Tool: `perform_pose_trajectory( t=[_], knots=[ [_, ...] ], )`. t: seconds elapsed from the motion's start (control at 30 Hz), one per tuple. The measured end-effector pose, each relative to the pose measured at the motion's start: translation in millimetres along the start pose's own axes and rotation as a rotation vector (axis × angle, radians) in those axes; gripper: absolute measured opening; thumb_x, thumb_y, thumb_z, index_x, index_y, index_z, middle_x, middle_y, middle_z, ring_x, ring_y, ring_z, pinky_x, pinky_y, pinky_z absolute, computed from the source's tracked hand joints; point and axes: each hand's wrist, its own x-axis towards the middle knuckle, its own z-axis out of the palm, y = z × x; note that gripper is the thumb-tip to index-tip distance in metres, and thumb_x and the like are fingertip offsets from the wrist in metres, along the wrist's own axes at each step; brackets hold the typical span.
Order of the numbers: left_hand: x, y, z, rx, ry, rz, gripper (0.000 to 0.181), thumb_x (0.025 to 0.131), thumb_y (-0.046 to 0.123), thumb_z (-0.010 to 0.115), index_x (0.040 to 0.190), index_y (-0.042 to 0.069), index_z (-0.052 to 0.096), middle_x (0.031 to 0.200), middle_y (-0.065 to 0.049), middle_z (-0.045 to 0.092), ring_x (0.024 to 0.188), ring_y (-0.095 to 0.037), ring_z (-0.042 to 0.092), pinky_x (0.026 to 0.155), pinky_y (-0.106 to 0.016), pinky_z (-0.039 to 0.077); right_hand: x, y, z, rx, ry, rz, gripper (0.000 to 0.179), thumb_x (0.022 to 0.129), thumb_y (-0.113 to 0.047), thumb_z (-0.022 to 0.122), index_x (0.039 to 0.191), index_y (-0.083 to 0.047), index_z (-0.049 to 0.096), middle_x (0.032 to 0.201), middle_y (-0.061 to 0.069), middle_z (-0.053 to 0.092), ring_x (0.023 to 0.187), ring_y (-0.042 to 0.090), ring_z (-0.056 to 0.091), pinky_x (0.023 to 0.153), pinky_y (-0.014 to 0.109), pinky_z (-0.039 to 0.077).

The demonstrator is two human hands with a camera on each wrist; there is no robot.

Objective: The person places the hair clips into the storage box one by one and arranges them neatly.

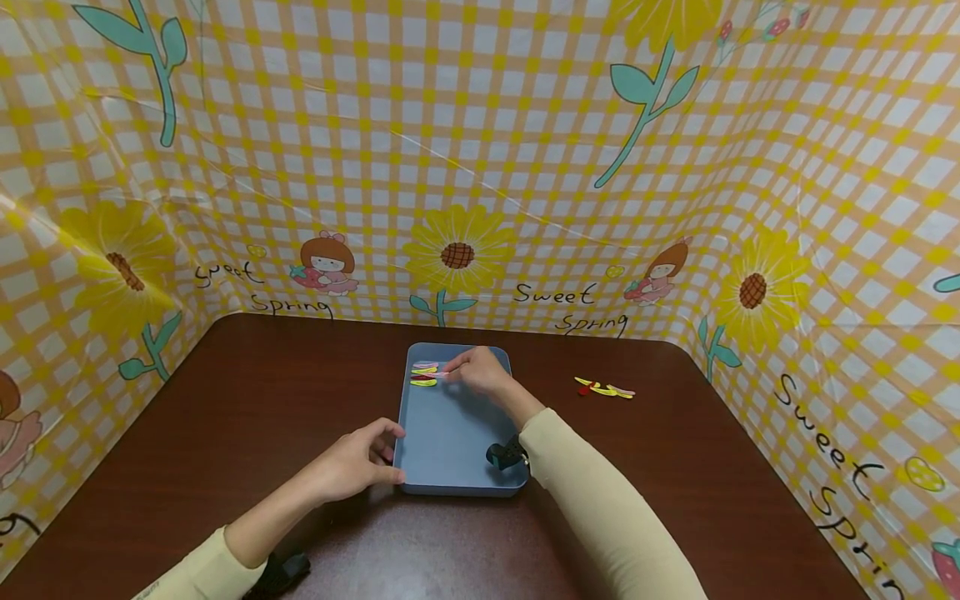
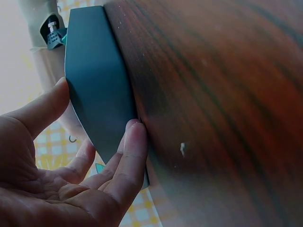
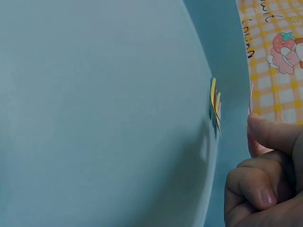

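Note:
My right hand [image 1: 480, 372] is over the far part of a blue-grey tray [image 1: 450, 442]. Its thumb and forefinger pinch a thin pink hair clip [image 3: 251, 100], the other fingers folded in. Close by, several yellow, red and pink hair clips [image 1: 423, 382] lie in a short column along the tray's left wall; the right wrist view shows these clips [image 3: 215, 99] edge-on. At the tray's near left side is my left hand [image 1: 356, 462], thumb and fingers spread apart. Its fingertips touch the outer wall [image 2: 97, 71] and rim in the left wrist view.
On the dark brown table [image 1: 247, 400], right of the tray, lies a small loose pile of yellow, red and pink hair clips [image 1: 606, 388]. A checked cloth [image 1: 480, 167] with sunflowers encloses the table's back and sides. My right forearm crosses the tray's right edge.

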Motion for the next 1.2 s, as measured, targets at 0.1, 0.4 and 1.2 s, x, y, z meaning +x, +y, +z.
perform_pose_trajectory(
  t=[0.1,0.4,1.2],
  knots=[
    [-0.4,0.1,-0.4,0.002,-0.002,0.001,0.054,0.083,0.019,0.084,0.128,0.009,0.057,0.101,-0.009,0.066,0.088,-0.017,0.061,0.073,-0.035,0.050,2.1,1.5,5.1,-0.002,-0.001,-0.009,0.017,0.090,-0.005,0.072,0.106,0.000,0.077,0.043,-0.008,0.032,0.038,0.008,0.020,0.041,0.025,0.023],
    [-1.8,1.1,-1.1,0.003,-0.004,0.016,0.054,0.083,0.019,0.084,0.128,0.007,0.057,0.102,-0.010,0.065,0.089,-0.018,0.062,0.074,-0.036,0.051,4.0,0.8,18.6,0.007,0.004,0.018,0.016,0.089,-0.003,0.072,0.103,0.001,0.076,0.048,-0.005,0.036,0.038,0.008,0.024,0.041,0.025,0.024],
    [-2.0,2.8,-1.0,-0.018,-0.013,-0.007,0.054,0.083,0.019,0.083,0.129,0.008,0.056,0.101,-0.009,0.065,0.088,-0.018,0.062,0.072,-0.034,0.050,6.5,7.8,33.5,-0.093,0.044,0.002,0.009,0.087,-0.009,0.078,0.096,-0.006,0.077,0.102,0.009,0.069,0.040,0.011,0.032,0.041,0.025,0.027]
  ],
)
